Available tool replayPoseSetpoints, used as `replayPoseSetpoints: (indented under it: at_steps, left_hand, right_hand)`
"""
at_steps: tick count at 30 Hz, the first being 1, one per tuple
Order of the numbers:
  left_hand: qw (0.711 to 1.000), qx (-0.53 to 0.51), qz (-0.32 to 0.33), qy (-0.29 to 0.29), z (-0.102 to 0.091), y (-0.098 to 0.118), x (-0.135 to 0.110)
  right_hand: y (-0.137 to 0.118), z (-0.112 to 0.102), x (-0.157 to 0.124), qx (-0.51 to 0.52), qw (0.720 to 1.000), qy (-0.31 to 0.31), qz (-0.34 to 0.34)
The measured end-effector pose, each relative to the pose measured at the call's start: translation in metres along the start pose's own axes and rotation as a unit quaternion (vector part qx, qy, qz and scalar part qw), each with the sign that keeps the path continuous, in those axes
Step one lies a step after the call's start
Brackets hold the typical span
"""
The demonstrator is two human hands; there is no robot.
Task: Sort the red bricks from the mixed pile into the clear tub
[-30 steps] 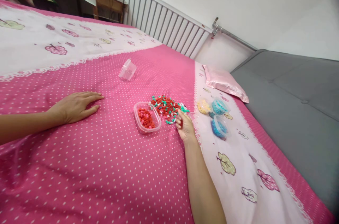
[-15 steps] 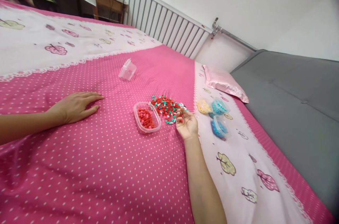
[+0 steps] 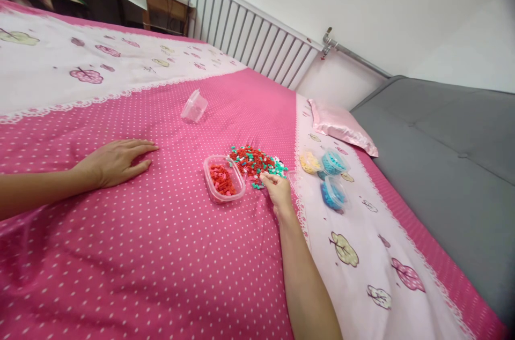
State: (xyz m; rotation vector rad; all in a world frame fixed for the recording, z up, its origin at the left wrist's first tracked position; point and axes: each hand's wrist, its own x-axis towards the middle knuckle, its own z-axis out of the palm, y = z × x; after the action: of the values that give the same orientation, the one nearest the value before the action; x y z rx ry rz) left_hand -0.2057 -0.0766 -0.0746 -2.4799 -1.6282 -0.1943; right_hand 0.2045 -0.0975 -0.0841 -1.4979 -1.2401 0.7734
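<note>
My left hand [image 3: 120, 162] lies flat on the pink dotted bedsheet [image 3: 169, 254], fingers stretched out and holding nothing. My right hand [image 3: 278, 190] is at the near right edge of a loose pile of small red, green and white pieces [image 3: 253, 162]. Its thumb and fingertips are pinched together; whatever is between them is too small to make out. Just left of the pile stands an uncovered clear plastic container [image 3: 240, 193] holding red and pink pieces [image 3: 222, 180].
An empty-looking clear container [image 3: 194, 106] lies tipped farther back. To the right are tubs of yellow pieces [image 3: 309, 161], teal pieces [image 3: 333, 162] and blue pieces [image 3: 332, 193]. A clear lid [image 3: 295, 181] lies near my right hand. Behind are a pink pillow [image 3: 341, 125] and a grey headboard [image 3: 446, 152].
My right hand has turned from palm up to palm down, its fingertips shifting slightly left and down over the pile's edge. My left hand has stayed in place.
</note>
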Motion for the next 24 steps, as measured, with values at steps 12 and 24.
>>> replayPoseSetpoints:
  at_steps: [12,24]
  left_hand:
    - [1.000,0.004,0.005,0.008,0.0033,-0.0034,-0.0006]
    - [1.000,-0.002,0.003,0.010,0.0021,-0.0019,-0.0007]
  right_hand:
    - [-0.0018,-0.0001,-0.0033,-0.248,0.966,-0.049,-0.056]
    - [0.0011,0.0013,-0.0028,-0.210,0.975,-0.040,-0.068]
